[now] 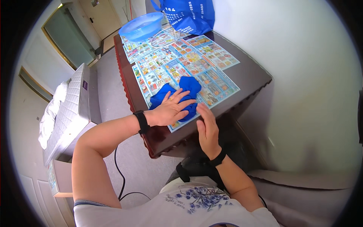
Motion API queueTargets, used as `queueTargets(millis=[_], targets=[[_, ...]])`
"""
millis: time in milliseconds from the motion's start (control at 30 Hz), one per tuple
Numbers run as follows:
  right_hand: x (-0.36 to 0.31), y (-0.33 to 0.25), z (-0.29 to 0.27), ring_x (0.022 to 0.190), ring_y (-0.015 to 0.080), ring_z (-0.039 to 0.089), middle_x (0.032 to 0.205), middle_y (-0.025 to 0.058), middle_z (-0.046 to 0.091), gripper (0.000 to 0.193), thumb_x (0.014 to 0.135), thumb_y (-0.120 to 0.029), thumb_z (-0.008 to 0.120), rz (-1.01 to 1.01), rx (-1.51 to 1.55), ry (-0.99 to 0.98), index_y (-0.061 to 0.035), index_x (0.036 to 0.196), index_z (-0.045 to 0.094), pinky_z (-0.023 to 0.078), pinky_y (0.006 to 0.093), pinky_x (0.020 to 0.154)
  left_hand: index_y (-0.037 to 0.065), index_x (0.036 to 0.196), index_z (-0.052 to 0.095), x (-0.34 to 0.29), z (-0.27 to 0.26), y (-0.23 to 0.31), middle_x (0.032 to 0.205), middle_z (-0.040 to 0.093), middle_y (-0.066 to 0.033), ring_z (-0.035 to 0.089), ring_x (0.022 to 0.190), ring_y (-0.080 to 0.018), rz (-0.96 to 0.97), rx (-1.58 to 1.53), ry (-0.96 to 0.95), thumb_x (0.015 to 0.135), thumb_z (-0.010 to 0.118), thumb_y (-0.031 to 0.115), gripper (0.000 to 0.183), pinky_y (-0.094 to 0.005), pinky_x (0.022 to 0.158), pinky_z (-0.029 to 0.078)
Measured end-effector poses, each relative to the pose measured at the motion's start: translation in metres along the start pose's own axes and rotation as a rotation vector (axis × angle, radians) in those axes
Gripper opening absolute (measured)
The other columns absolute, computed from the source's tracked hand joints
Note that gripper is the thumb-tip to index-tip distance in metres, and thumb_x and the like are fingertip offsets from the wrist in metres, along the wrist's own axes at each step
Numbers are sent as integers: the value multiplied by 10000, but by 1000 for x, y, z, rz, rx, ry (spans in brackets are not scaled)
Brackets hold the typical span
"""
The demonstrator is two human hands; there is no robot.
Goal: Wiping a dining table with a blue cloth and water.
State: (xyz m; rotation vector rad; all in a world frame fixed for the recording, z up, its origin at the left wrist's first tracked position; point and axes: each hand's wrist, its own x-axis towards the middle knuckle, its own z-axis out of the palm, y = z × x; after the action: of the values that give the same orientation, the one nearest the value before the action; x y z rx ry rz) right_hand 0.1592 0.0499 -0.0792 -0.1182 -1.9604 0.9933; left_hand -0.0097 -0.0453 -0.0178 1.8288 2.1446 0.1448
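Left hand [170, 111] flat on cloth [191, 86], fingers spread apart. Right hand [208, 132] just right of cloth, thumb apart from fingers; contact cannot be told. Cloth lies on sheets [221, 81], table's [251, 75] near end.

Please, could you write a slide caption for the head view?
The left hand rests on a blue cloth over printed sheets, the right hand near its edge.

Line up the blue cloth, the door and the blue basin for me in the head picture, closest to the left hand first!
1. Blue cloth: right under the left hand, touching it.
2. Blue basin: at the far end of the table.
3. Door: farthest, in the background beyond the table, upper left.
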Motion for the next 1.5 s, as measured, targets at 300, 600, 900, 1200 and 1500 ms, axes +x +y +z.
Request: queueTargets(millis=[300, 600, 900, 1200, 1500], targets=[[16, 39, -33, 1209, 341, 462, 1235, 177, 531, 267, 909, -73, 484, 28, -171, 238, 11, 1159, 523, 360, 412, 1008, 137, 1343, 374, 43, 17, 53, 1470, 200, -149, 114, 1386, -359, 226, 52, 53, 917, 491, 282, 466, -600, 1074, 110], [30, 50, -33, 1214, 349, 447, 1241, 183, 521, 282, 907, -90, 491, 17, -211, 227, 13, 1168, 522, 350, 416, 1012, 166, 1359, 352, 93, -2, 26, 1458, 236, -147, 168, 1373, -359, 166, 61, 78, 922, 483, 286, 471, -617, 1053, 162], [26, 55, -26, 1231, 271, 451, 1252, 123, 537, 309, 876, -124, 517, 11, -446, 67, -25, 1168, 549, 307, 401, 1010, 234, 1367, 360, 143, -30, -69, 1456, 254, -136, 203, 1366, -338, -86, 64, 142, 939, 424, 368, 454, -592, 1064, 151], [26, 54, -30, 1216, 240, 472, 1258, 97, 547, 320, 888, -165, 500, 24, -469, 6, -38, 1175, 567, 309, 369, 977, 279, 1381, 332, 188, -58, -151, 1484, 197, -130, 171, 1378, -339, -264, 7, 153, 947, 374, 430, 462, -578, 1072, 150], [29, 53, -31, 1194, 225, 495, 1241, 86, 564, 324, 902, -202, 486, 30, -450, -3, -42, 1166, 582, 306, 360, 968, 286, 1383, 323, 224, -73, -192, 1487, 192, -122, 209, 1360, -358, -428, 50, 183, 945, 353, 443, 466, -573, 1065, 179]])
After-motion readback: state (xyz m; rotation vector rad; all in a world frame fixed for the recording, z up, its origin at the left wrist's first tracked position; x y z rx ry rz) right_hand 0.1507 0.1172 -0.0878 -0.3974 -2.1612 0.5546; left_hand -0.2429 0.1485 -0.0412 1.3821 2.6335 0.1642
